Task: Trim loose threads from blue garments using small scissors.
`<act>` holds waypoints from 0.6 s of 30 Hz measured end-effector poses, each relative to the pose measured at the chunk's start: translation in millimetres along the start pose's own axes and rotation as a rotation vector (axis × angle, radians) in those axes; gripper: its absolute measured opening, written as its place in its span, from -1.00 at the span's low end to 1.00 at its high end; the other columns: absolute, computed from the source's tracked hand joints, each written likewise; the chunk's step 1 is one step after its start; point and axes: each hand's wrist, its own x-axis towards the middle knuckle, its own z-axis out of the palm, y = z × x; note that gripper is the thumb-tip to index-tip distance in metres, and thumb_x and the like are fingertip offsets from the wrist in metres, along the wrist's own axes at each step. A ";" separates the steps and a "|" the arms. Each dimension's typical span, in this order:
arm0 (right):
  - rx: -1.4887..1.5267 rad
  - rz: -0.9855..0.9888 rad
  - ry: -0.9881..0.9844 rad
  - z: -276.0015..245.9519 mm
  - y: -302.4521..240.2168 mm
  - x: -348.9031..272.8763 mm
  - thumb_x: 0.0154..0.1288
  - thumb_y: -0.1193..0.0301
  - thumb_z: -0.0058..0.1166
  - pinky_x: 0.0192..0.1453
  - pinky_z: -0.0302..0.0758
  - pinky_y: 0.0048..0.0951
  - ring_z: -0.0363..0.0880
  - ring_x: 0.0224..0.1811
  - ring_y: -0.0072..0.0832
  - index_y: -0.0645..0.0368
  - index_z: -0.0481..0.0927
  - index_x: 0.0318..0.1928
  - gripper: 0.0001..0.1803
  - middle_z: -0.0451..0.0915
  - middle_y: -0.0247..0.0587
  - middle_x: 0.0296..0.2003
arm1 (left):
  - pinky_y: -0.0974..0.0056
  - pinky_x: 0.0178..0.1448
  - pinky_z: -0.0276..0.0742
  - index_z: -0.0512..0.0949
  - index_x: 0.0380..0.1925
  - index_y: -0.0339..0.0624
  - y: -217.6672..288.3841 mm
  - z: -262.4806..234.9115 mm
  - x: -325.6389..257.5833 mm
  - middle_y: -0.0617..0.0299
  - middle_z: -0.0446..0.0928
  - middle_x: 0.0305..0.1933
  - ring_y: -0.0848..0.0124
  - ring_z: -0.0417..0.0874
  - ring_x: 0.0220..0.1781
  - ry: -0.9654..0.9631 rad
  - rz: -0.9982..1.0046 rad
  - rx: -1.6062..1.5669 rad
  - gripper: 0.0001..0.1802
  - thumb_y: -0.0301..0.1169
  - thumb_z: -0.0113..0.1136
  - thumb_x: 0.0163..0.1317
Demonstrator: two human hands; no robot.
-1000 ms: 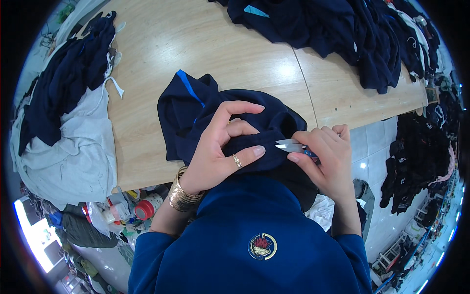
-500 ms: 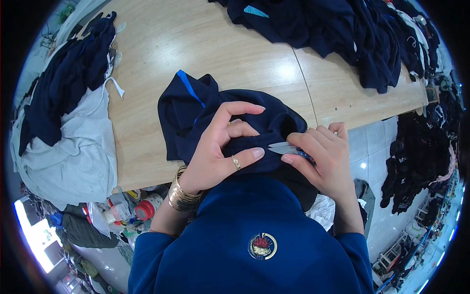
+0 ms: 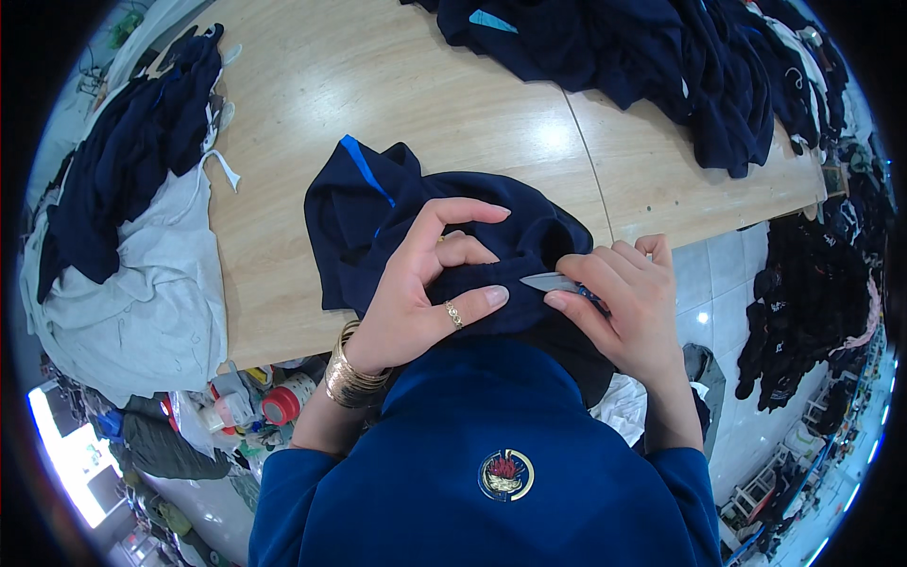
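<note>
A dark navy garment (image 3: 472, 198) with a bright blue strip lies bunched at the table's near edge, in front of me. My left hand (image 3: 416, 279) grips its near folds: the middle finger curls against the cloth, the thumb rests on it and the index finger arches above. Rings and gold bangles show on this hand and wrist. In my right hand (image 3: 619, 298) is a pair of small thread snips (image 3: 553, 283), pinched between thumb and fingers. Their blades are together and point left at the cloth near my left thumb. My other left fingers are hidden.
More navy garments (image 3: 605, 47) are heaped at the far right of the wooden table (image 3: 283, 123). Light grey cloth (image 3: 151, 293) and a navy piece (image 3: 132, 161) hang over its left end. A red-lidded container (image 3: 282, 404) stands below, left; dark clothes (image 3: 803, 312) are at right.
The snips' blades, slightly apart before, have come together. Both hands and the navy garment stay almost where they were.
</note>
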 end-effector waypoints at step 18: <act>0.018 0.003 -0.003 -4.5 -4.9 -6.1 0.02 0.17 0.18 -0.30 0.08 -0.41 0.30 -0.58 -0.51 0.09 0.53 -0.41 -0.73 0.40 -0.41 -0.63 | 0.47 -0.06 0.40 0.23 0.08 -0.22 0.2 -2.0 0.6 0.21 0.36 0.06 0.60 0.49 -0.18 0.021 -0.054 -0.057 -0.40 -0.57 0.23 0.00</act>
